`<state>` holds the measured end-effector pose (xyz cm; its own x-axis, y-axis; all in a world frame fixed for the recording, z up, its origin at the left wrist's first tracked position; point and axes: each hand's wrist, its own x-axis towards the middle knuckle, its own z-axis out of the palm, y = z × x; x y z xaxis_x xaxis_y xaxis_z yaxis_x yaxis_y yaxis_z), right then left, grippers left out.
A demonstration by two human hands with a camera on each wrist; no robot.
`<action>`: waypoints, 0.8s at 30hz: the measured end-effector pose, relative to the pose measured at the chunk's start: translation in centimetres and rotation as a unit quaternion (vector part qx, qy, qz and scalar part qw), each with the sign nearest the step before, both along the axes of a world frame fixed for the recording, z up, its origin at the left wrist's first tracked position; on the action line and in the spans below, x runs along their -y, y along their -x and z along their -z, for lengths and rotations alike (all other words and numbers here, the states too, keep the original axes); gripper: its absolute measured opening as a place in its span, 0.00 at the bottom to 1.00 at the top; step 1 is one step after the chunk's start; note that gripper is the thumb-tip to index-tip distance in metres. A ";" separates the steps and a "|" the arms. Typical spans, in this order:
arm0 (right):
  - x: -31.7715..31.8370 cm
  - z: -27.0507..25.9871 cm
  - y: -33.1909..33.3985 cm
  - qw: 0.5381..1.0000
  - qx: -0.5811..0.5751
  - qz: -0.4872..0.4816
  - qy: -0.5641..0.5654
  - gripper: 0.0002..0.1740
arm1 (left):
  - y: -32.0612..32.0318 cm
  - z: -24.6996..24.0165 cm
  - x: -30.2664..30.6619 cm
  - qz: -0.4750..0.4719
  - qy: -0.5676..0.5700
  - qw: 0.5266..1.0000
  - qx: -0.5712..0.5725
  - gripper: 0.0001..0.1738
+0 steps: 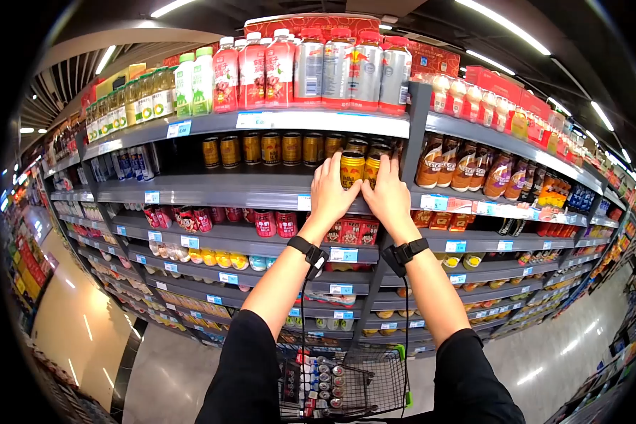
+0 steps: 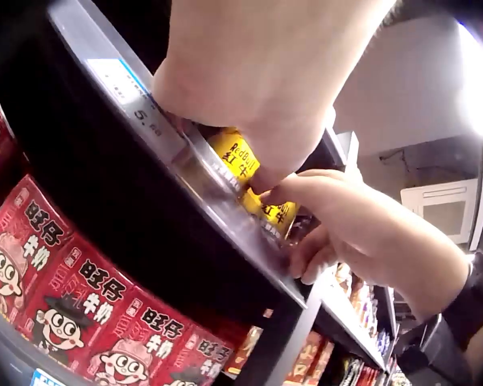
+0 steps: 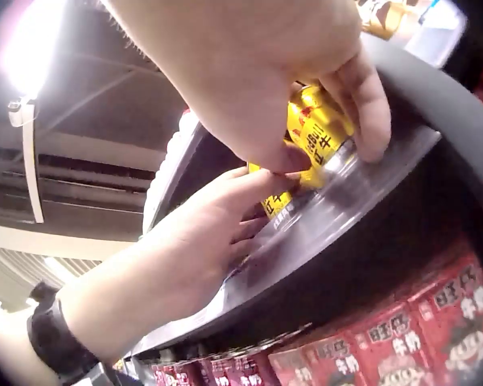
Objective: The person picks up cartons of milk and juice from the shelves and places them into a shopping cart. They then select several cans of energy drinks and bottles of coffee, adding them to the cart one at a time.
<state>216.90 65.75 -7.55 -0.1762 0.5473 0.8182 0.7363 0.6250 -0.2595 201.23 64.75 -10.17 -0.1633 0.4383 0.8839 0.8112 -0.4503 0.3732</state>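
Two yellow Red Bull cans stand side by side at the front of a shelf. Around the left Red Bull can (image 1: 352,169), my left hand (image 1: 332,194) curls, with its thumb across the front near the base. My right hand (image 1: 390,192) grips the right Red Bull can (image 3: 315,129), fingers along its outer side in the right wrist view. Both thumb tips meet between the cans. The lettering on the fronts shows in the left wrist view, just behind the clear shelf lip (image 2: 213,189). More gold cans (image 1: 292,148) line the same shelf behind and to the left.
Pink bottles (image 1: 280,67) and tall silver cans (image 1: 338,67) stand on the shelf above. Red milk cartons (image 2: 72,314) sit below. A dark upright (image 1: 418,127) divides off Nescafe bottles (image 1: 466,166) at the right. A shopping cart (image 1: 374,385) holding cans is beneath my arms.
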 end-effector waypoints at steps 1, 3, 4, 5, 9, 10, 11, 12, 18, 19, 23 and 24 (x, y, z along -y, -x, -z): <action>-0.4 0.0 0.1 1.000 -0.011 0.004 0.009 0.40 | -0.3 -0.2 -0.3 -0.025 0.023 0.999 -0.001 0.47; -0.7 0.0 -0.1 1.000 -0.019 -0.007 0.014 0.34 | -0.8 -0.8 -0.3 -0.074 0.074 0.995 0.006 0.51; -0.8 0.0 -0.2 0.999 -0.025 -0.020 0.015 0.32 | -1.0 -1.1 -0.3 -0.074 0.076 0.994 0.003 0.51; -0.9 0.1 -0.3 0.999 -0.027 -0.019 0.020 0.32 | -1.1 -1.2 -0.2 -0.081 0.094 0.992 0.020 0.51; -1.0 1.0 -0.4 0.991 -0.095 -0.077 -0.060 0.30 | -1.0 0.0 -0.6 -0.080 0.062 0.994 0.044 0.52; -0.9 1.3 -0.5 0.982 -0.123 -0.099 -0.102 0.29 | -1.1 0.2 -0.5 -0.082 0.043 0.995 0.044 0.52; -0.9 1.4 -0.6 0.979 -0.132 -0.119 -0.101 0.30 | -0.5 1.0 -1.4 -0.078 -0.001 0.996 0.042 0.53; -0.9 1.6 -0.6 0.975 -0.149 -0.132 -0.100 0.34 | -0.5 1.1 -1.3 -0.058 -0.033 0.996 0.054 0.52; -0.3 1.6 -2.2 0.986 -0.070 -0.143 -0.052 0.38 | -0.4 1.3 1.2 0.149 -0.096 0.964 0.200 0.46; -0.3 1.6 -2.6 0.983 -0.064 -0.160 -0.067 0.38 | -0.4 1.5 2.1 0.140 -0.116 0.961 0.211 0.47; 1.2 4.3 -4.6 0.952 -0.112 -0.203 -0.198 0.41 | 0.5 6.2 7.5 0.142 -0.166 0.950 0.224 0.51; 2.4 6.0 -5.1 0.943 -0.154 -0.223 -0.192 0.46 | 0.5 8.4 9.8 0.111 -0.150 0.956 0.228 0.50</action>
